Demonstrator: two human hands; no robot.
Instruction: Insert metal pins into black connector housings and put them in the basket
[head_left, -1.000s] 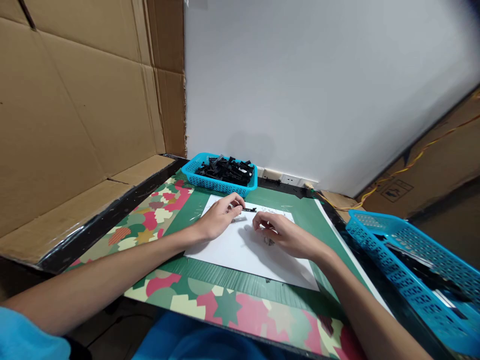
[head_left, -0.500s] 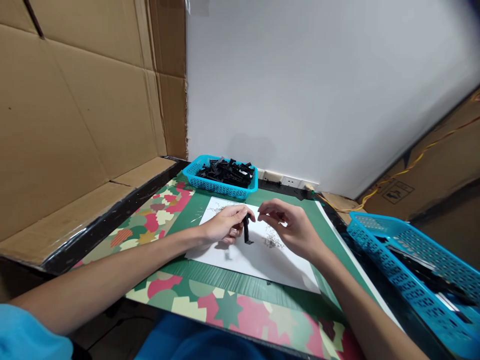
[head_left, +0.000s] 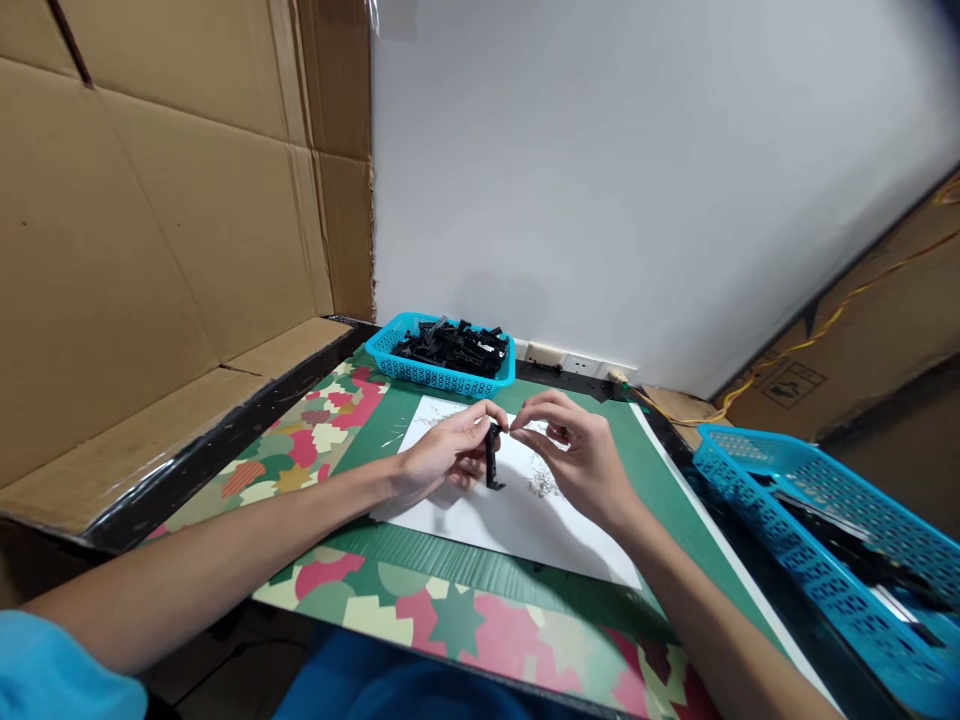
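The left hand point(head_left: 448, 455) pinches a black piece point(head_left: 491, 465) over white paper point(head_left: 517, 525); just right, the right hand point(head_left: 574, 450) curls, holding something or not, I can't tell.

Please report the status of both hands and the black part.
Left hand holds black part above white sheet. Right hand close beside it; whether pinching anything, unclear. No obstruction visible.

Left side: tall, creased brown cardboard sheets point(head_left: 165, 210), upright.
Back: smooth pale-grey wall point(head_left: 600, 180).
Wall's foot: a row of white rectangular plastic power sockets point(head_left: 581, 364), a pale plug point(head_left: 619, 377) near its right end.
Right side: twisted yellow-orange cable point(head_left: 837, 316) crossing a brown cardboard panel point(head_left: 877, 360).
Tabletop: green sheet cover point(head_left: 442, 556), borders patterned red and cream.
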